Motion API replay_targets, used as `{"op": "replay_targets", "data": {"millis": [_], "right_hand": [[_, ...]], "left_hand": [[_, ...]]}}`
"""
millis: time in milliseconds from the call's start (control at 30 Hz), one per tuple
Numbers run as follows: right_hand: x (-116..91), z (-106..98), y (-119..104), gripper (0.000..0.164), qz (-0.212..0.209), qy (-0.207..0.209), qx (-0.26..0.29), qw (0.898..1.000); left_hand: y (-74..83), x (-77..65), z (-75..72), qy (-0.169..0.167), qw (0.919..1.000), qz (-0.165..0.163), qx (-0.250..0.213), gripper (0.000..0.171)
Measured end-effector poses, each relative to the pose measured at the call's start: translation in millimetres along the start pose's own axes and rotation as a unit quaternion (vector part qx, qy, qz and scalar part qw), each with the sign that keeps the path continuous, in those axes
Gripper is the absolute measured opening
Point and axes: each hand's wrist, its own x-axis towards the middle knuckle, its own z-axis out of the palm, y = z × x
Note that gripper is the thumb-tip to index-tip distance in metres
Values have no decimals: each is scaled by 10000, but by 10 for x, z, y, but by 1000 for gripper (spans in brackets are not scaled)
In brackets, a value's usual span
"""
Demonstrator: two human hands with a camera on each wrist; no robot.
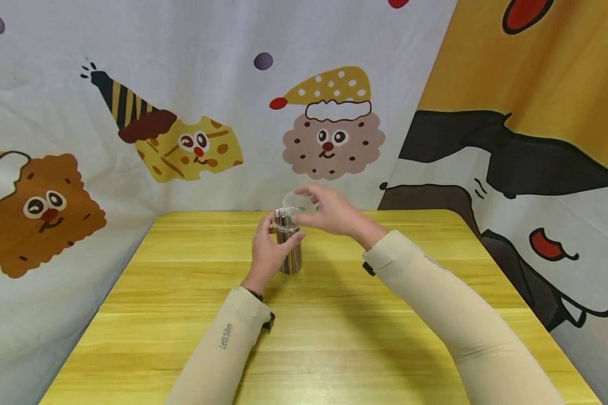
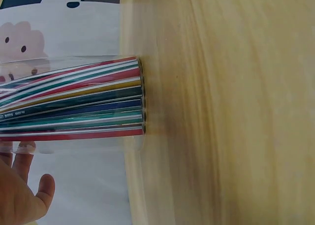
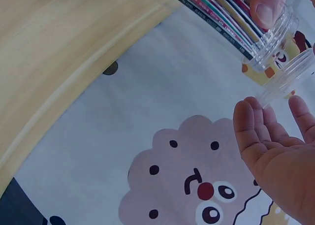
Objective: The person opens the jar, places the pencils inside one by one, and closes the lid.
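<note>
A clear plastic jar (image 1: 299, 229), packed with striped colored pencils (image 1: 291, 259), stands upright near the back edge of the table. My left hand (image 1: 268, 250) grips the jar around its upper part; in the right wrist view its thumb (image 3: 266, 11) presses just below the jar's mouth. Between the fingers and thumb of my right hand (image 1: 331, 212) is a clear round lid (image 3: 288, 80), tilted and apart from the open rim. The left wrist view shows the lower ends of the pencils (image 2: 88, 99) inside the transparent wall.
The yellow wood-grain table (image 1: 304, 349) stretches from the jar toward me. Right behind its back edge hangs a white cloth (image 1: 263, 140) printed with cartoon biscuits and cheese. An orange and black printed section (image 1: 527, 101) hangs at the right.
</note>
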Motion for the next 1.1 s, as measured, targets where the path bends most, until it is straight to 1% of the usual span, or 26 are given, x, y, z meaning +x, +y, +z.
{"op": "replay_targets", "data": {"millis": [167, 367, 533, 767, 967, 1100], "right_hand": [[31, 66, -42, 66, -74, -190, -173, 9996], [58, 149, -89, 65, -169, -370, -227, 9989], [73, 184, -90, 63, -159, -354, -338, 9987], [73, 225, -89, 59, -163, -315, -518, 9980], [52, 255, -91, 53, -227, -294, -669, 9971], [45, 273, -102, 50, -354, -287, -947, 9945]], "left_hand": [[2, 2, -11, -22, 10000, 0, 58, 92], [5, 12, -14, 11, 9999, 2, 134, 87], [19, 16, -13, 20, 10000, 22, 74, 84], [12, 16, -5, 5, 9998, 166, -56, 83], [8, 11, -13, -49, 9999, 109, -109, 81], [2, 5, -12, -62, 9998, 122, -125, 81]]}}
